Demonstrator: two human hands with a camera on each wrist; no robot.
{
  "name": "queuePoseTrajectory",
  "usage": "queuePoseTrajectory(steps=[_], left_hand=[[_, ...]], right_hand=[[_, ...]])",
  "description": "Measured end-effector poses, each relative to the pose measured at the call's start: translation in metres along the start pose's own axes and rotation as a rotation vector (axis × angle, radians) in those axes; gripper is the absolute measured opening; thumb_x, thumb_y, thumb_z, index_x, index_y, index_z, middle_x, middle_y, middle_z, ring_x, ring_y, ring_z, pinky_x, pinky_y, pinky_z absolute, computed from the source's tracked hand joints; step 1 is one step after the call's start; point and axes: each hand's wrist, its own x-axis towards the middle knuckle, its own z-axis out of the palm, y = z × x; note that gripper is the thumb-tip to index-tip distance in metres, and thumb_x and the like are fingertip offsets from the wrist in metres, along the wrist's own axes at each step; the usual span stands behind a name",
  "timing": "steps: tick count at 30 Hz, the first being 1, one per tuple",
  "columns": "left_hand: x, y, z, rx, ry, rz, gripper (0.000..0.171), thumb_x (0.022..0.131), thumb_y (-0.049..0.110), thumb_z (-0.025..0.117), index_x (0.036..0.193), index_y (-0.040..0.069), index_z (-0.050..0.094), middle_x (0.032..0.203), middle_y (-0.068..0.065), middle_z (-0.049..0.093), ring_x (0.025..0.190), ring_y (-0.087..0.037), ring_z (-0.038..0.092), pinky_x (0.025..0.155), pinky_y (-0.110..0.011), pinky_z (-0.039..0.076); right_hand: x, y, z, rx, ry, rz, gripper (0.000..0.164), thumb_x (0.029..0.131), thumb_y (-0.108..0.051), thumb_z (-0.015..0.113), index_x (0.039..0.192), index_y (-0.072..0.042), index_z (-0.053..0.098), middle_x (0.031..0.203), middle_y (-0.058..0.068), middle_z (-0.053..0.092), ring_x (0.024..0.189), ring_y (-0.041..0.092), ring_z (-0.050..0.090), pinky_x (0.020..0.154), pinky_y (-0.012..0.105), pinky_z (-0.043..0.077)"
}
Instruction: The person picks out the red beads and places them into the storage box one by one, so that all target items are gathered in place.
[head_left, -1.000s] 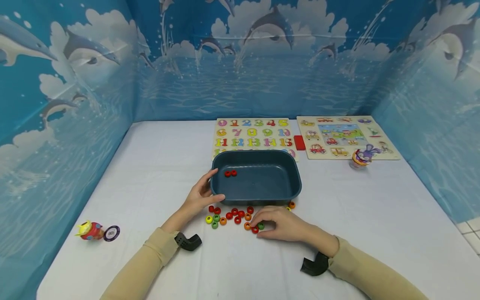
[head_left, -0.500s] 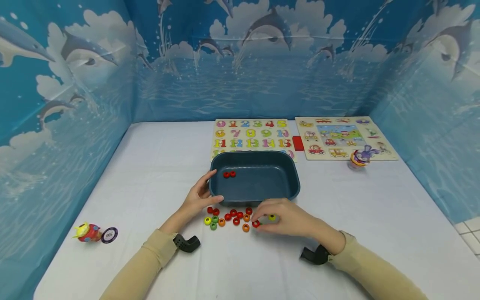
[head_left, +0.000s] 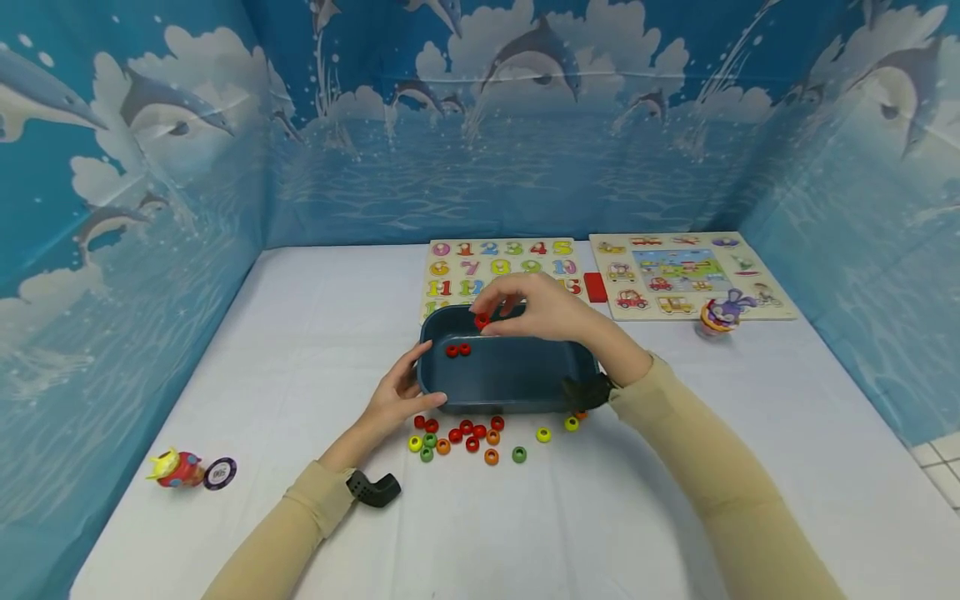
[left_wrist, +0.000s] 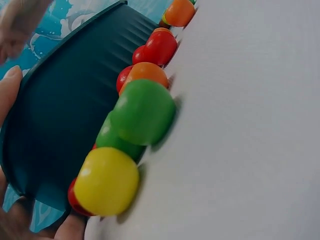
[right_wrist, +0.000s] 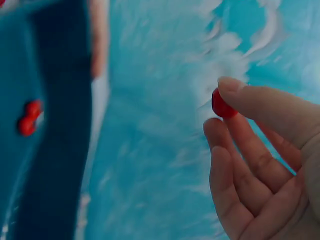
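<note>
Pinching a red bead (head_left: 482, 321), the right hand (head_left: 543, 308) in the head view is hanging over the far left part of the tray (head_left: 517, 375), its thumb and fingertip drawn narrow. The left hand (head_left: 397, 392) is holding the tray's left end, thumb at the near corner and fingers along the side. The pinched bead is showing to the right of the left hand and farther from the person. Two red beads (head_left: 465, 350) are lying side by side in the tray, near the left fingertips. Loose beads (head_left: 478, 432) are lying on the table (head_left: 480, 533) along the tray's near side. A number board (head_left: 450, 287) is lying partly hidden behind the tray.

In the left wrist view, a yellow bead (left_wrist: 107, 182) and green beads (left_wrist: 145, 111) are sitting before the tray's wall; the right hand is showing blurred at the upper left.

In the right wrist view, the right thumb and a finger are gripping the red bead while the other fingers are curling loosely below; the two red beads are showing blurred in the tray at the left.
</note>
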Motion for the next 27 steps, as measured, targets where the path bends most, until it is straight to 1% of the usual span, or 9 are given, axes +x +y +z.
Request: queuePoseTrajectory(steps=[3,5,9,12,16,19,22,25,27], left_hand=[[0.001,-0.001,0.000,0.012,0.001,0.006,0.075,0.078,0.006,0.068,0.140,0.013,0.027,0.145,-0.009,0.017,0.125,-0.032,0.032,0.096,-0.037,0.035],[0.001,-0.001,0.001,0.018,-0.002,0.013,0.075,0.078,0.006,0.068,0.140,0.012,0.027,0.145,-0.009,0.017,0.125,-0.033,0.032,0.096,-0.039,0.035],[0.001,-0.002,0.002,0.014,-0.009,0.030,0.074,0.079,0.004,0.066,0.140,0.009,0.025,0.145,-0.011,0.016,0.125,-0.037,0.029,0.097,-0.044,0.032],[0.001,-0.003,0.003,0.005,-0.016,0.039,0.075,0.079,0.004,0.066,0.141,0.006,0.024,0.145,-0.011,0.016,0.125,-0.040,0.028,0.098,-0.046,0.030],[0.001,-0.003,0.004,-0.008,-0.020,0.046,0.075,0.079,0.004,0.067,0.140,0.005,0.023,0.145,-0.011,0.015,0.125,-0.040,0.027,0.098,-0.047,0.029],[0.001,-0.002,0.003,-0.015,-0.019,0.054,0.075,0.078,0.002,0.066,0.140,0.007,0.025,0.145,-0.011,0.015,0.125,-0.040,0.027,0.098,-0.047,0.029],[0.001,-0.001,0.002,-0.010,-0.016,0.052,0.074,0.078,0.001,0.066,0.140,0.008,0.026,0.145,-0.011,0.015,0.125,-0.041,0.027,0.098,-0.047,0.030],[0.001,0.000,0.002,-0.004,-0.012,0.041,0.074,0.078,0.001,0.066,0.140,0.007,0.025,0.145,-0.012,0.015,0.125,-0.041,0.027,0.098,-0.046,0.030],[0.000,0.000,0.001,-0.001,-0.009,0.032,0.075,0.078,0.002,0.066,0.140,0.007,0.025,0.145,-0.012,0.015,0.125,-0.041,0.027,0.098,-0.046,0.031]], right_hand=[[0.017,0.027,0.003,0.042,-0.077,0.086,0.029,0.077,-0.015,0.071,0.104,-0.008,0.063,0.097,0.000,0.062,0.085,0.013,0.058,0.074,0.033,0.050],[0.025,0.045,0.008,0.068,-0.131,0.139,0.031,0.076,-0.012,0.071,0.105,-0.005,0.063,0.096,0.001,0.062,0.083,0.014,0.059,0.072,0.030,0.050],[0.033,0.074,0.022,0.094,-0.222,0.226,0.031,0.077,-0.005,0.068,0.107,0.000,0.061,0.094,0.005,0.062,0.080,0.017,0.060,0.070,0.029,0.051],[0.036,0.087,0.031,0.077,-0.266,0.263,0.029,0.076,-0.001,0.067,0.104,-0.001,0.062,0.092,0.007,0.062,0.078,0.017,0.061,0.068,0.028,0.051],[0.037,0.094,0.041,-0.040,-0.310,0.273,0.027,0.075,-0.004,0.070,0.100,-0.007,0.064,0.091,0.004,0.062,0.077,0.013,0.060,0.066,0.026,0.050],[0.037,0.094,0.045,-0.168,-0.316,0.272,0.027,0.073,-0.009,0.073,0.098,-0.014,0.065,0.091,-0.001,0.061,0.076,0.010,0.058,0.065,0.025,0.049],[0.038,0.093,0.048,-0.266,-0.318,0.283,0.028,0.074,-0.014,0.073,0.099,-0.018,0.064,0.093,-0.005,0.060,0.076,0.009,0.057,0.065,0.023,0.048],[0.041,0.090,0.049,-0.323,-0.317,0.295,0.028,0.074,-0.016,0.073,0.101,-0.020,0.064,0.094,-0.007,0.059,0.076,0.008,0.056,0.064,0.023,0.048],[0.041,0.083,0.044,-0.323,-0.304,0.292,0.029,0.075,-0.015,0.072,0.103,-0.019,0.064,0.095,-0.006,0.060,0.076,0.009,0.056,0.064,0.023,0.048]])
